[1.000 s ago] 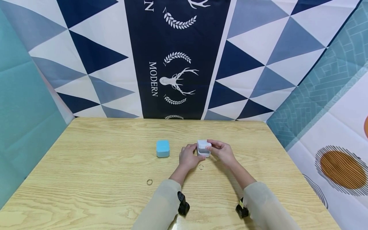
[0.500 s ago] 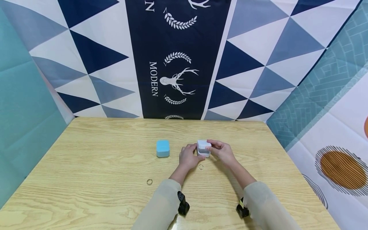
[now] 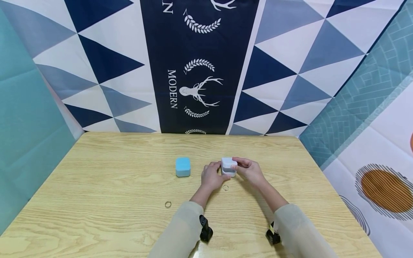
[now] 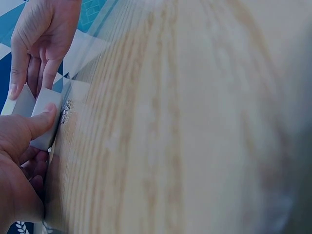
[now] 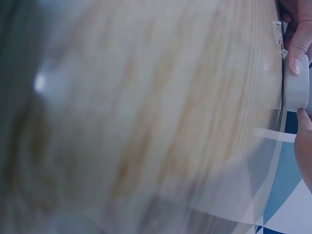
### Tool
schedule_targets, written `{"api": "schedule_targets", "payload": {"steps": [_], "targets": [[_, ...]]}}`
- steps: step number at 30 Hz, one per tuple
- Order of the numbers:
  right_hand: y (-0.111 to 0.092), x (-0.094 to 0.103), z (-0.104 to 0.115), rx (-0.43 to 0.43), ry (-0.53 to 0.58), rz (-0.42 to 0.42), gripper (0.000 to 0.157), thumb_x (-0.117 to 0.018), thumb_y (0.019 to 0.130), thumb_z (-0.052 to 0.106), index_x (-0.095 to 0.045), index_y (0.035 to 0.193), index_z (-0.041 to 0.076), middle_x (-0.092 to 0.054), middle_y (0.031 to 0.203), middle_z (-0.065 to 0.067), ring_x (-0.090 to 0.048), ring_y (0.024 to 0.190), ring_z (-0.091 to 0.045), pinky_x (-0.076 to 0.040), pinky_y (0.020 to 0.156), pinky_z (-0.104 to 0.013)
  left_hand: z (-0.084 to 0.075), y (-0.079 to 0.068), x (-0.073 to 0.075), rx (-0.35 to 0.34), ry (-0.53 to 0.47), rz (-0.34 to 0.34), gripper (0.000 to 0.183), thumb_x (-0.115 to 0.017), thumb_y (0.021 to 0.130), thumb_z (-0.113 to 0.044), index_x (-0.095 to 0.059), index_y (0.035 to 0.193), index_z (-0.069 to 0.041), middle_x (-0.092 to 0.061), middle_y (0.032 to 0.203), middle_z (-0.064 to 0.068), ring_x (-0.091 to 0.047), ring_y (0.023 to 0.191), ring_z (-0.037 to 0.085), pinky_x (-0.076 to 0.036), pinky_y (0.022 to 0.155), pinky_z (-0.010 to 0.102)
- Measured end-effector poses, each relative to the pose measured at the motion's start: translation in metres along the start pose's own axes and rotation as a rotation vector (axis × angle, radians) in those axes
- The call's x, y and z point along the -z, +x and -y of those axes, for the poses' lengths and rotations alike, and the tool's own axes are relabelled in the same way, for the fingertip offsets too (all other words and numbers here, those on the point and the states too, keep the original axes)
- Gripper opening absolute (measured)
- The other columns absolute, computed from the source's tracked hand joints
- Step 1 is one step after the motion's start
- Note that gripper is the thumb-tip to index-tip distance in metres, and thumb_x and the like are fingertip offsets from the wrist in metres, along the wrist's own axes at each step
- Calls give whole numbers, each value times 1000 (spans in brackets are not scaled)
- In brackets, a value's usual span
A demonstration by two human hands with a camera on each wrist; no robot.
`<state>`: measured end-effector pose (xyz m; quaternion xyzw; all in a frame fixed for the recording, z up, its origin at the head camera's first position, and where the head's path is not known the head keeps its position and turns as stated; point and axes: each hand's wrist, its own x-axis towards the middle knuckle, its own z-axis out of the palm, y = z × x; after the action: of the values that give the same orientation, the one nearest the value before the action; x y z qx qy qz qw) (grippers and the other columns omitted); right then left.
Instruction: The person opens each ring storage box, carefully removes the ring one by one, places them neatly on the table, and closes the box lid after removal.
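A small white ring box (image 3: 228, 162) stands on the table, its hinged lid partly raised and a grey gap showing at the front. My left hand (image 3: 211, 176) grips its base from the left, thumb across the front. At the right, my right hand (image 3: 251, 172) pinches the lid (image 4: 20, 103) between thumb and fingers. In the left wrist view, lid and base (image 4: 48, 109) stand apart in a narrow V. Just in front of the box lies a thin silver-looking ring (image 3: 226, 187). The inside of the box is mostly hidden.
A light-blue box (image 3: 183, 167) with rounded corners stands left of the hands. Another, darker ring (image 3: 168, 204) lies nearer the front left. Patterned cloth (image 3: 196, 71) hangs behind the wooden table (image 3: 106, 186) and along its sides.
The white lid has come down a little under my right hand, so the grey gap is narrower. My left hand keeps its grip on the base; the rings and blue box have not moved.
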<state>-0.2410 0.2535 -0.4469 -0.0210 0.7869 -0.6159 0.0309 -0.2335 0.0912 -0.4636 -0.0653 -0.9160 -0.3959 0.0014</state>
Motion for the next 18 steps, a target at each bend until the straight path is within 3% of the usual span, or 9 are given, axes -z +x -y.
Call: {"api": "schedule_targets", "payload": {"steps": [9, 18], "targets": [[0, 0, -1, 6, -10, 3, 44, -65, 87, 10, -54, 128, -5, -52, 134, -21, -53, 118, -16, -45, 85, -11, -1, 0, 0, 11, 0, 8, 66, -73, 79, -38, -51, 135, -11, -54, 133, 5, -47, 108, 22, -38, 93, 38], [0, 0, -1, 5, -17, 5, 44, -65, 87, 10, -54, 127, -5, -52, 134, -21, -55, 115, -12, -45, 84, -11, 1, 0, 0, -1, 4, 2, 66, -73, 78, -38, -51, 135, -12, -55, 132, 5, -47, 108, 23, -39, 93, 38]]}}
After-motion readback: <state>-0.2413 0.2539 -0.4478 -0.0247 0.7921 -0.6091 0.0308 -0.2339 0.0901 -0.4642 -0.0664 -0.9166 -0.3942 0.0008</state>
